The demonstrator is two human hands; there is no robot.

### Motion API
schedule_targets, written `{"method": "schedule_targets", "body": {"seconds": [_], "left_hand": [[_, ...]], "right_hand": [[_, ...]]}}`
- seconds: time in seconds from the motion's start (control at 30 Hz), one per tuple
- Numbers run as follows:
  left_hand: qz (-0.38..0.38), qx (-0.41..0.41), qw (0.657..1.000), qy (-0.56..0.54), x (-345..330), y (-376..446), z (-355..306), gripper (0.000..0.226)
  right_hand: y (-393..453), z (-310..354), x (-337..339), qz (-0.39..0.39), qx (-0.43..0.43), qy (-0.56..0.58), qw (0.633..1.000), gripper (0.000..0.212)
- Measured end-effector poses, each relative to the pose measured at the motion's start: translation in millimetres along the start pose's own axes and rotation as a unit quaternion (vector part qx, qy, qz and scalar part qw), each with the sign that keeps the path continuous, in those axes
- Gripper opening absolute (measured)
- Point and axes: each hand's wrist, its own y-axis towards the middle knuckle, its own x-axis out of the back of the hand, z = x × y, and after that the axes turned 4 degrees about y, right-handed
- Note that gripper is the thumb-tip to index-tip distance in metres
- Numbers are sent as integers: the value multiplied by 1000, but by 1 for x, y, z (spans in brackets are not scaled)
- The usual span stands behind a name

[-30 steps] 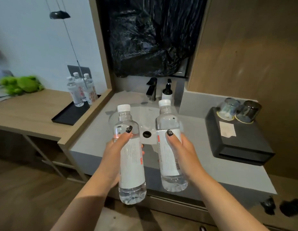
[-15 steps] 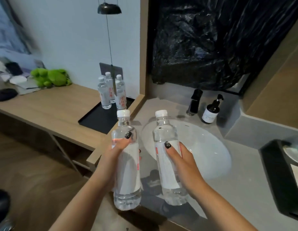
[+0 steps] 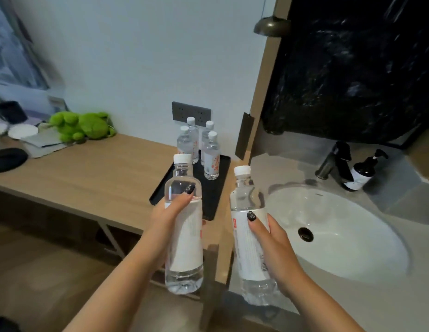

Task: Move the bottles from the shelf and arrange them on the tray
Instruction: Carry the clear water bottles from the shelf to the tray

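My left hand [image 3: 169,216] grips a clear water bottle [image 3: 184,245] with a white cap and white label, held upright just in front of the black tray [image 3: 213,200]. My right hand [image 3: 273,245] grips a second, matching bottle [image 3: 247,238], upright, over the edge between desk and sink counter. The tray lies on the wooden desk [image 3: 93,176] against the wall. Several more water bottles [image 3: 211,156] stand upright at the tray's far end. The near part of the tray is partly hidden behind the left bottle.
A white sink basin [image 3: 333,226] with a black tap [image 3: 335,161] and a dark soap dispenser [image 3: 362,173] lies to the right. A green plush toy [image 3: 81,125] and other items sit at the desk's far left. A wooden partition post [image 3: 259,92] rises behind the tray.
The view has swung left and closer, so the tray and its bottles now lie straight ahead of both held bottles. Both hands keep their grip.
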Motion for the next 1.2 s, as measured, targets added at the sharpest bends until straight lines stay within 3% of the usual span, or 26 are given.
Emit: {"method": "schedule_targets", "body": {"seconds": [0.17,0.33,0.53,0.73,0.97,1.07,1.2], "left_hand": [[-2,4,1000,19,47,33,-13,46],[-17,27,998,47,80,82,-10,51],[-92,11,990,102,98,157,-8,32],[-106,-12,987,116,117,216,-10,54],[-83,-10,979,188,138,281,-11,64],[-52,-8,981,188,139,301,-7,50],[-21,-7,979,203,141,321,-1,61]], "right_hand": [[21,-5,-52,-7,-22,11,1000,40],[68,-6,-80,-28,-36,-2,999,31],[144,-6,-99,-82,-37,-12,996,25],[204,-6,-115,-128,-48,-33,990,57],[252,-13,-126,-136,-59,-41,988,52],[267,-20,-133,-186,-64,-46,979,55],[284,-28,-140,-256,-44,-95,961,50]]}}
